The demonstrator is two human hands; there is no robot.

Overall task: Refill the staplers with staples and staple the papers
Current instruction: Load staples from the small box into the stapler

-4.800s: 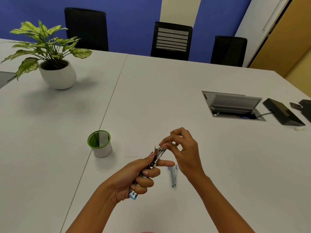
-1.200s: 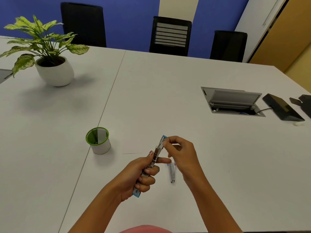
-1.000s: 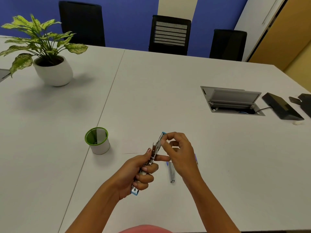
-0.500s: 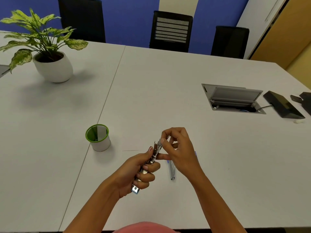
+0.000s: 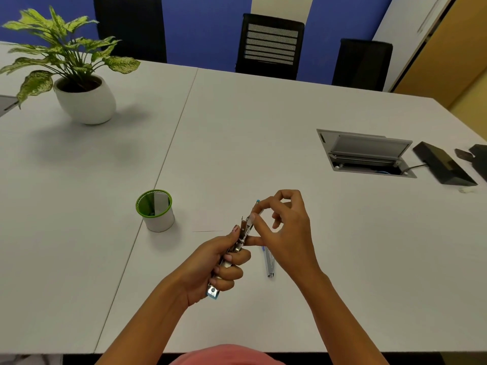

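Head view, single frame. I read the left hand (image 5: 210,262) as wrapped round the lower body of the stapler (image 5: 244,229). Its grip is clamped on it, fingers curled, thumb lying up along the metal. The stapler is held tilted above the counter (image 5: 237,122), its blue-tipped lower end poking out below the fist. The right hand (image 5: 288,233) meets it at the upper end, its grip clamped there, thumb and forefinger pinching the raised top part. The other fingers are loosely curled. I cannot tell whether staples sit in the channel.

A second stapler (image 5: 270,264) lies flat on the counter just beside the right wrist, partly hidden by it. A green-rimmed cup (image 5: 158,219) stands left of the hands, a potted plant (image 5: 84,101) far left, and an open cable hatch (image 5: 366,154) far right.
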